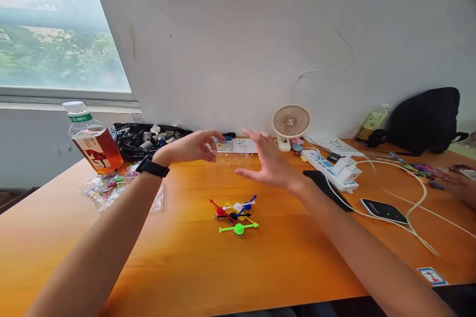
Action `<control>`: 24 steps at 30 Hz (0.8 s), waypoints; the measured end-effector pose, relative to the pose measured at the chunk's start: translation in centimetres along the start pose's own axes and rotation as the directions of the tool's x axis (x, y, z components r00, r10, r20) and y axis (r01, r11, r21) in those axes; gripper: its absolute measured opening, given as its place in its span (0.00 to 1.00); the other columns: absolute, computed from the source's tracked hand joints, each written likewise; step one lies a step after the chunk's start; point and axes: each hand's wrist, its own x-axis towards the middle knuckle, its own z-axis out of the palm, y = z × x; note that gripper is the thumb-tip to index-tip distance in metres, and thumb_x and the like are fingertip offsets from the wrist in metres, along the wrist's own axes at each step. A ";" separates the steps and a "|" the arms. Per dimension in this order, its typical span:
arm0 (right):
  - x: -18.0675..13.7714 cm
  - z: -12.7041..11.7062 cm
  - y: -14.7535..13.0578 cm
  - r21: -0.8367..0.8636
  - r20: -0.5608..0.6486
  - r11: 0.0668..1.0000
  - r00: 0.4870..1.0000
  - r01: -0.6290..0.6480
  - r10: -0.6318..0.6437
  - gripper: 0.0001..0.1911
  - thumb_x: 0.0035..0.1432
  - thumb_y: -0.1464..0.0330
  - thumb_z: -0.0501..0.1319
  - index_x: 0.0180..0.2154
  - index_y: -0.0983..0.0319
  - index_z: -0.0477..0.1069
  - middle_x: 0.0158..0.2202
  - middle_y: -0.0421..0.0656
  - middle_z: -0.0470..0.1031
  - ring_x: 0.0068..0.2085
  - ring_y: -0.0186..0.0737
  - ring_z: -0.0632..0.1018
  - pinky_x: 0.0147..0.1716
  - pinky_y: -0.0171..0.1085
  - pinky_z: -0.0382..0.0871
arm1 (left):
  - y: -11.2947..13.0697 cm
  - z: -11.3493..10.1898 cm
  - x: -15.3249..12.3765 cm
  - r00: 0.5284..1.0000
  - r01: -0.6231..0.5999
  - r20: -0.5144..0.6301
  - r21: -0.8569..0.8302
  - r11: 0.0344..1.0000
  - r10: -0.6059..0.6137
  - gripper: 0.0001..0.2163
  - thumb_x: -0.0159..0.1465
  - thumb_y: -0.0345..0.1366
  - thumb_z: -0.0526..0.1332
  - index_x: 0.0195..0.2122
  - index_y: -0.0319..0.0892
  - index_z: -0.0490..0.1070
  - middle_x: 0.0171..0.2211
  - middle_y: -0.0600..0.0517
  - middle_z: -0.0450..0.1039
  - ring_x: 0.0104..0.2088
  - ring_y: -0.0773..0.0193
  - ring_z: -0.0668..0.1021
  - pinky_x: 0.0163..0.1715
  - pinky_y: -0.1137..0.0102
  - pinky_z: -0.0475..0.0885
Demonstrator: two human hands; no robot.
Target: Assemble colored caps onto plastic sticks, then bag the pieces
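Note:
Both my hands reach out over the table, apart from each other. My left hand (pixel 193 147), with a black watch on the wrist, has its fingers loosely bent and shows nothing in them. My right hand (pixel 267 161) is open, thumb held away from the fingers. Between and just below the hands is a clear plastic sheet or bag (pixel 227 162), hard to make out; I cannot tell whether either hand touches it. Nearer to me lies a cluster of small arrow spinners: green (pixel 239 229), red (pixel 220 211), blue (pixel 247 205), plus white, yellow and black ones.
On the left stand a tea bottle (pixel 97 146), a plastic bag of coloured parts (pixel 111 183) and a black bag (pixel 148 136). A small fan (pixel 291 121) is by the wall. At right are a power strip (pixel 332 168), looping cables, a phone-like device (pixel 384 211) and another person's hand (pixel 463 183).

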 end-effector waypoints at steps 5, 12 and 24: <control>6.2 -1.1 3.3 0.116 0.605 0.945 0.777 -0.305 0.176 0.45 0.49 0.46 0.75 0.63 0.58 0.70 0.58 0.51 0.78 0.56 0.55 0.78 0.54 0.47 0.73 | 0.1 1.2 -0.5 0.999 -0.015 0.045 -0.028 1.000 0.016 0.25 0.59 0.38 0.73 0.58 0.47 0.74 0.40 0.52 0.77 0.38 0.61 0.84 0.40 0.69 0.78; 6.5 1.3 8.1 0.535 0.552 0.727 0.830 -0.430 0.084 0.25 0.50 0.49 0.75 0.33 0.65 0.79 0.28 0.41 0.78 0.31 0.34 0.75 0.35 0.36 0.67 | -1.5 0.0 -0.4 0.991 -0.014 -0.136 0.014 1.000 0.016 0.21 0.59 0.42 0.73 0.53 0.43 0.78 0.34 0.51 0.78 0.37 0.59 0.83 0.39 0.69 0.78; 6.4 0.0 7.2 0.585 0.454 0.687 0.876 -0.430 0.162 0.22 0.44 0.57 0.79 0.33 0.65 0.77 0.32 0.42 0.80 0.33 0.36 0.77 0.36 0.37 0.69 | -0.9 0.3 0.4 0.996 0.032 -0.085 0.142 0.989 -0.020 0.25 0.69 0.57 0.61 0.33 0.39 0.83 0.32 0.46 0.84 0.33 0.58 0.83 0.35 0.70 0.75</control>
